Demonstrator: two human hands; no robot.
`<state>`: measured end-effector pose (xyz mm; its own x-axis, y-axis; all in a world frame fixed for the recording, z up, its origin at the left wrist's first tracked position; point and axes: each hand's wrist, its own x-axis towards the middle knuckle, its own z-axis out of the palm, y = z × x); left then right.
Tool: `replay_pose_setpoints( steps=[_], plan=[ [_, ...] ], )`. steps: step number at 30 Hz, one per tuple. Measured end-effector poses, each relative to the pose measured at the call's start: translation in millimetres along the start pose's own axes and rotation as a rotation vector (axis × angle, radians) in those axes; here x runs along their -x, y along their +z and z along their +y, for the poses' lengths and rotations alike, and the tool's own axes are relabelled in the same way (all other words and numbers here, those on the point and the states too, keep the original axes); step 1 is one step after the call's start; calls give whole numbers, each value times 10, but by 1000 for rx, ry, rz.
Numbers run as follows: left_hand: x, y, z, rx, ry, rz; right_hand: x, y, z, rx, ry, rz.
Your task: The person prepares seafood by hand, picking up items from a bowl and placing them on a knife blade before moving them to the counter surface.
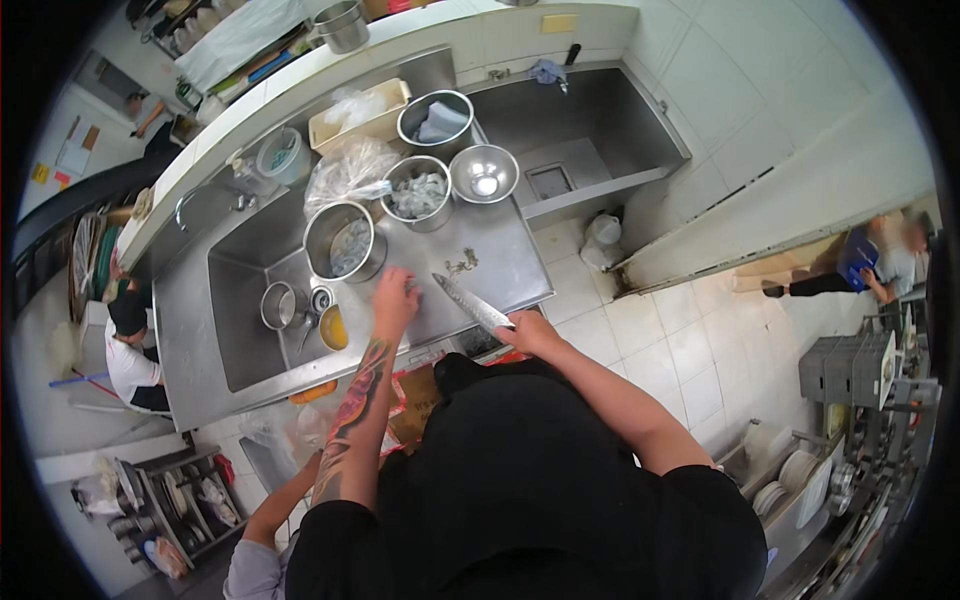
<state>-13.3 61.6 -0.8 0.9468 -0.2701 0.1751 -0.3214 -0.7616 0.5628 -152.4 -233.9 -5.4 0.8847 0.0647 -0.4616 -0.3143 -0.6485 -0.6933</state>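
My right hand [529,334] grips a chef's knife [472,304], its blade pointing up and left over the steel counter [502,225]. My left hand [396,296] is just below a steel pot [313,238] that holds grey raw shrimp [352,251]. Its fingers are curled; a small greyish bit shows at the fingertips, too unclear to name. Beyond the knife tip lies a small dark heap of scraps [461,261]. Farther back, a second steel pot [439,219] contains pale peeled shrimp [420,195], beside a shiny steel bowl [485,174].
Left of the counter, a sink [240,330] holds a small steel pot [281,306] and a bowl of yellow liquid [334,328]. Plastic bags [352,169] and a cream tub [360,116] stand behind. A co-worker's arm [289,495] reaches in at lower left; other people are farther off.
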Motion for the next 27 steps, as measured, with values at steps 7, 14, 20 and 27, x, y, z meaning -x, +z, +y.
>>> replay_pose_setpoints(
  steps=[7,14,20,27],
  plan=[
    [231,62,31,95,115,11,66,-100,-118,-27,66,-59],
    [146,177,63,10,-7,118,-71,0,-184,-26,28,-20],
    [118,194,43,13,-7,125,-202,-70,-401,-107,-57,-12],
    [117,207,61,-6,-24,122,-183,-58,-360,-163,19,-105]
  ],
)
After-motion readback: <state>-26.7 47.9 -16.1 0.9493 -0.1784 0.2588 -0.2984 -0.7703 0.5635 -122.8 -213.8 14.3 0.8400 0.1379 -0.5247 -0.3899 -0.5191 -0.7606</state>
